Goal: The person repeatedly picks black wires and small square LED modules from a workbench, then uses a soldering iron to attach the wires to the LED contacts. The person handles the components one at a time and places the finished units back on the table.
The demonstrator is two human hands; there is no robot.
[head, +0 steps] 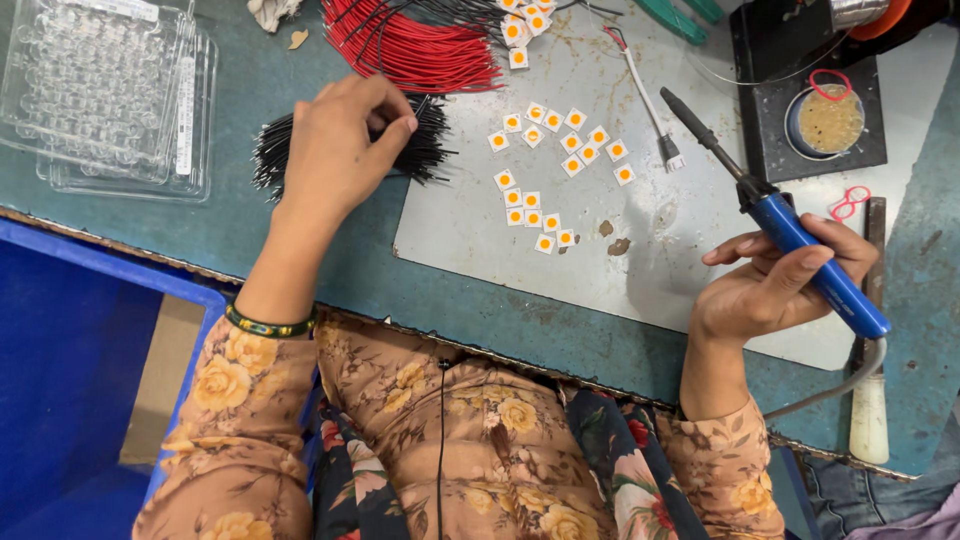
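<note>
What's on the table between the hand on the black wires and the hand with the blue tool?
In the head view, little white squares with orange middles lie scattered on the grey mat, between the left hand and right hand.

Only packaging here is a stack of clear plastic blister trays [105, 90], well off to the left of the left hand [335, 150]. A couple of narrow white label strips [185, 115] run along the side nearest that hand.

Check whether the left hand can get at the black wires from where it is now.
Probably yes: the left hand already rests on the bundle of black wires, fingers curled over it, and nothing lies between them.
</note>
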